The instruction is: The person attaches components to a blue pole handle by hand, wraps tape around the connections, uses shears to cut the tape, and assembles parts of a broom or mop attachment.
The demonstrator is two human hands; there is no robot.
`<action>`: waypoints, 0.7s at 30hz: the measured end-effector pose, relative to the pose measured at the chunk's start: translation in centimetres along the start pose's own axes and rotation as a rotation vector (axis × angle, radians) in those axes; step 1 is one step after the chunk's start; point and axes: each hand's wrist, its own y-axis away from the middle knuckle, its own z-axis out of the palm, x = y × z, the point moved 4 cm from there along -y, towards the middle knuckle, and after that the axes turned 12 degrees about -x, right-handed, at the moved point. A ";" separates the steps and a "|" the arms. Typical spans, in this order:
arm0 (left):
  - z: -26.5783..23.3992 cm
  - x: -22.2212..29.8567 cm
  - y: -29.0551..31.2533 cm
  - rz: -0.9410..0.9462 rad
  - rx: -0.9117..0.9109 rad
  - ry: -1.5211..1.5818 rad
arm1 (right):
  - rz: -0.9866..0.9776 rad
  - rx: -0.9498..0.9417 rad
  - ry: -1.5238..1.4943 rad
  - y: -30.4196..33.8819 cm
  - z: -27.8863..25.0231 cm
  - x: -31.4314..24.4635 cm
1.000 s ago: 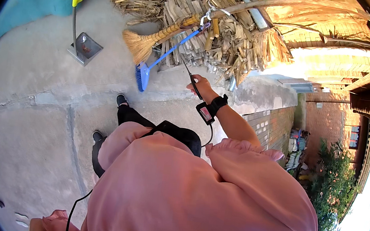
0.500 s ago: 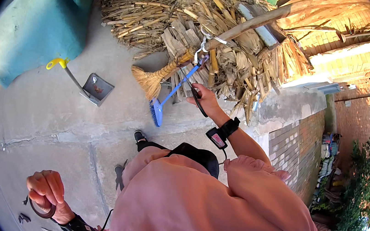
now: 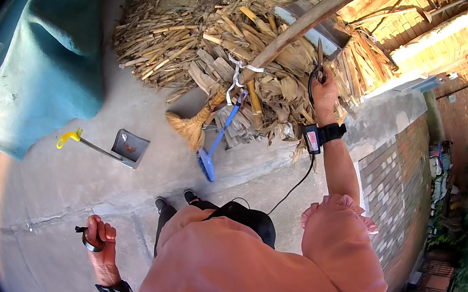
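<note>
My left hand (image 3: 105, 258), low on the left, grips a dark roll of tape (image 3: 94, 245) with a short black end sticking out. My right hand (image 3: 325, 99) is reached out over the stalk pile, holding black-handled scissors (image 3: 317, 68) whose tips point away from me beside a metal tray-like piece (image 3: 336, 37). Left of the scissors a straw broom (image 3: 189, 128) on a thick wooden pole (image 3: 285, 40) leans across the pile. A white strip (image 3: 234, 82) is tied round the pole, close to the top of a blue-handled brush (image 3: 227, 123).
Dry corn stalks (image 3: 162, 41) are heaped against a low concrete ledge (image 3: 386, 121). A dustpan (image 3: 130, 146) with a yellow grip lies on the concrete floor (image 3: 81, 180). A teal cloth (image 3: 60, 60) hangs at the left. A cable runs from my right wrist.
My right hand has moved away and right with the scissors, from beside the brush handle to the metal piece. My left hand has shifted right with the tape roll. The view has shifted.
</note>
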 end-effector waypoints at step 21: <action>0.3 -2.1 -3.3 -0.193 0.016 0.028 | -0.147 -0.778 -0.630 16.6 11.6 -8.3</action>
